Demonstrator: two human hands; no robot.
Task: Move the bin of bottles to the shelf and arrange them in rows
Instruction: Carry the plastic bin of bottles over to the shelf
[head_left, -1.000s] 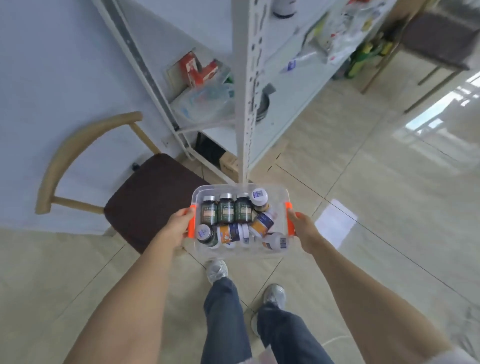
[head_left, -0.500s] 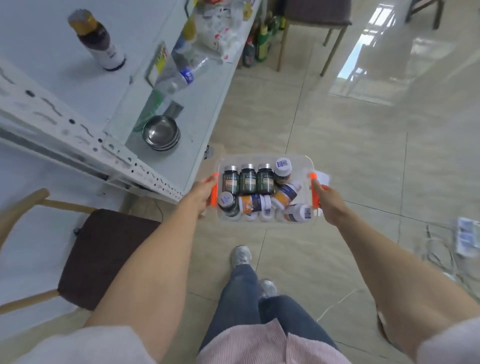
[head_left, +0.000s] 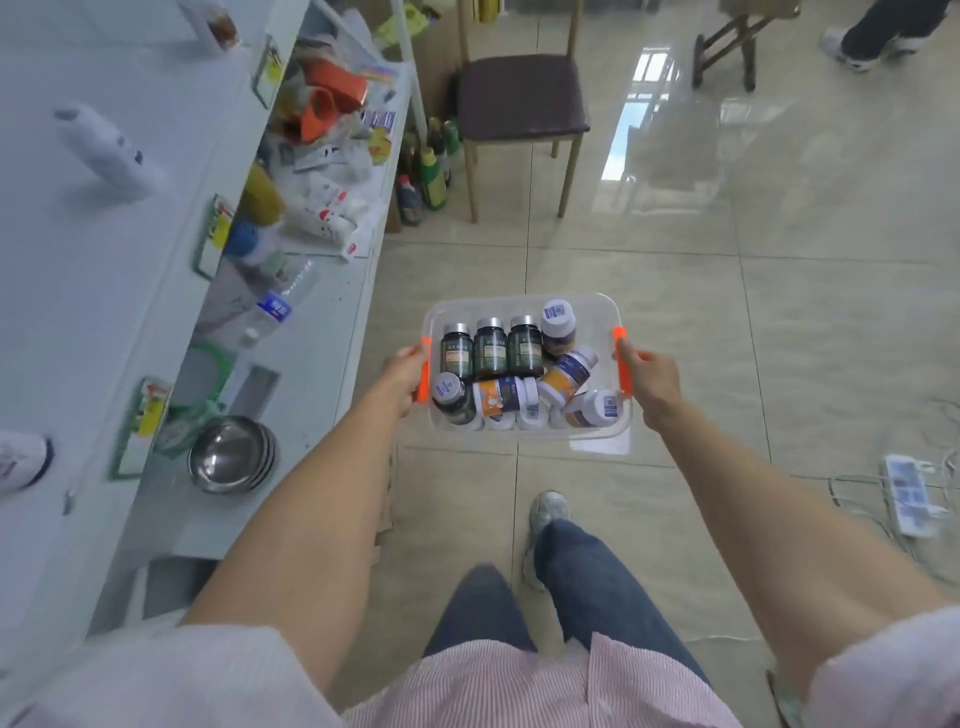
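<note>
Change: over the last second we have turned from facing the shelf post to walking along the shelf (head_left: 322, 364), which now runs down our left side; the bin (head_left: 524, 306) has stayed level in front of us.
Meaning: we judge the carry is still under way; nothing is set down and no row is started.
Bin: in the air over the tile floor, just right of the shelf edge, not touching it.
Left hand (head_left: 402, 371): curled round the left orange handle (head_left: 425, 369), holding the bin.
Right hand (head_left: 649, 376): curled round the right orange handle (head_left: 622, 364), holding the bin.
Bottles (head_left: 519, 374): three dark ones side by side at the far wall, the rest lying jumbled nearer us.
Hidden: our fingers under the handles and the lowest bottles; we cannot count them surely.
Hard to make out: shelf clutter is blurred; we see steel bowls (head_left: 231, 454) and a clear water bottle (head_left: 275, 306), but no sure free spot for the bin.
Cut off: the upper shelf board at the left frame edge.
</note>
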